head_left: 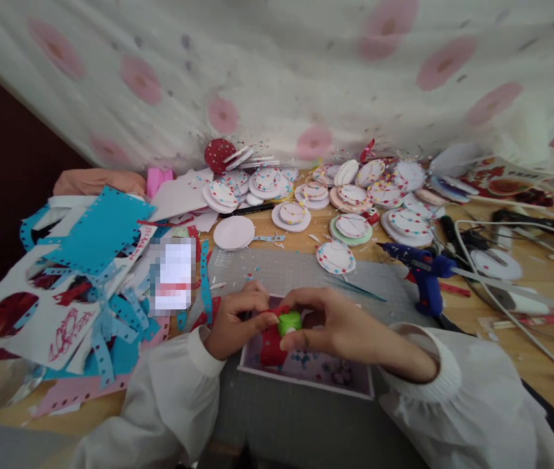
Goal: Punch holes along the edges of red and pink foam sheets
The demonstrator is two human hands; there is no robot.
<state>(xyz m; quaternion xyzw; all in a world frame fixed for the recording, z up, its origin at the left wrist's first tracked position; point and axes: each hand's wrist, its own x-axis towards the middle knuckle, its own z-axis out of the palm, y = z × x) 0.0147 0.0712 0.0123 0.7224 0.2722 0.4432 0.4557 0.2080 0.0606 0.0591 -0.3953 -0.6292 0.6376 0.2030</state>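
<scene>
A shallow lilac tray (306, 385) lies at the near middle, with small blue and dark bits and a red piece (273, 346) in it. Above it, my right hand (338, 326) pinches a small bright green object (289, 322) between thumb and fingers. My left hand (242, 318) is closed at the tray's left side, its thumb and fingertips on a small red piece (281, 310) beside the green object. Part of what the fingers hold is hidden.
Layered paper discs (335, 258) with coloured dots stand behind the grey mat (277, 267). A blue glue gun (423, 270) and cables lie right. Blue paper scraps (98, 228) and a blurred bright rectangle (174, 273) lie left. A patterned curtain (267, 78) hangs behind.
</scene>
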